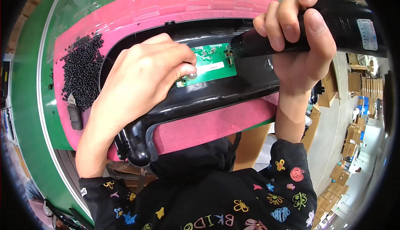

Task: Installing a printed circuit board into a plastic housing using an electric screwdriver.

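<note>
A green circuit board [227, 72] lies inside a curved black plastic housing [208, 105]. My left hand [143, 65] is closed over the board's left part, thumb and forefinger pinched beside a round silver component [192, 76]. What sits between those fingertips is hidden. My right hand [298, 38] wraps round a bulky black tool [346, 26] with a pale label; its exact kind I cannot make out. The tool's narrower end points left and reaches the board's right edge, where thin, bristle-like dark lines show.
The housing rests on a pink mat [191, 136] over a green table [25, 84]. Left of it lies a heap of small black screw-like pieces [83, 69], with a dark grey roll [75, 115] below. Clear plastic [166, 1] spans the far side. Cardboard boxes [333, 188] stand on the floor at right.
</note>
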Action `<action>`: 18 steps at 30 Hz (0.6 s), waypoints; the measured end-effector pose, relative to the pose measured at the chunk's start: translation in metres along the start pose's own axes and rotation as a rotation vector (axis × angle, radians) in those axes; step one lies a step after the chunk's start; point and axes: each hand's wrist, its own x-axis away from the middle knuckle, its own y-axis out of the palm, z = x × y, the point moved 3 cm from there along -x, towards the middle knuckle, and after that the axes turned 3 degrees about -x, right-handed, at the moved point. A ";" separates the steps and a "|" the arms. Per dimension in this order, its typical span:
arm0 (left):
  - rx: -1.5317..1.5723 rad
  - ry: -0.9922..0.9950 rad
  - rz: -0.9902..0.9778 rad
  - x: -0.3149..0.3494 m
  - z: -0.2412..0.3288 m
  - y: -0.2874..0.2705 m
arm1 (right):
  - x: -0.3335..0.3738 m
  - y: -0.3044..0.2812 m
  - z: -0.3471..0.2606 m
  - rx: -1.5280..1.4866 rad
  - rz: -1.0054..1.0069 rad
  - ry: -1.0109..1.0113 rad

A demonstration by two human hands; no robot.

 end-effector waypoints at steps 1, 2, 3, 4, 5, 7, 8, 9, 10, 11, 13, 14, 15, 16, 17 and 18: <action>-0.001 -0.003 0.001 0.001 0.001 0.000 | 0.002 0.009 0.005 -0.030 0.103 0.008; -0.031 -0.025 -0.051 0.001 0.002 0.001 | 0.005 0.018 0.009 -0.056 0.208 0.015; -0.064 -0.049 -0.105 0.002 0.001 0.003 | 0.007 0.025 0.012 -0.085 0.312 0.022; -0.086 -0.032 -0.115 0.002 -0.001 0.004 | 0.009 0.025 0.014 -0.113 0.416 0.030; -0.083 -0.031 -0.115 0.003 -0.002 0.004 | 0.008 0.025 0.014 -0.111 0.417 0.030; -0.035 -0.066 -0.115 0.003 -0.004 0.005 | 0.006 0.023 0.015 -0.085 0.394 0.082; -0.034 -0.070 -0.114 0.003 -0.003 0.004 | 0.006 0.023 0.016 -0.087 0.402 0.124; 0.004 -0.099 -0.127 0.003 -0.003 0.003 | 0.005 0.023 0.017 -0.088 0.401 0.127; 0.042 -0.128 -0.140 0.003 -0.003 0.002 | 0.003 0.023 0.018 -0.092 0.386 0.153; 0.043 -0.128 -0.139 0.004 -0.003 0.002 | 0.002 0.023 0.019 -0.093 0.372 0.175; 0.056 -0.129 -0.145 0.003 -0.003 0.002 | 0.000 0.022 0.019 -0.093 0.356 0.197; 0.053 -0.130 -0.143 0.003 -0.004 0.001 | 0.000 0.021 0.018 -0.064 0.344 0.186; 0.063 -0.119 -0.136 0.003 -0.004 0.001 | -0.001 0.018 0.017 -0.036 0.332 0.175; 0.073 -0.106 -0.129 0.003 -0.004 0.001 | -0.003 0.010 0.017 -0.038 0.328 0.172; 0.071 -0.101 -0.128 0.002 -0.003 0.002 | -0.005 -0.002 0.014 0.021 0.204 0.132; 0.074 -0.103 -0.117 0.003 -0.005 0.003 | -0.006 -0.007 0.014 0.070 0.075 0.093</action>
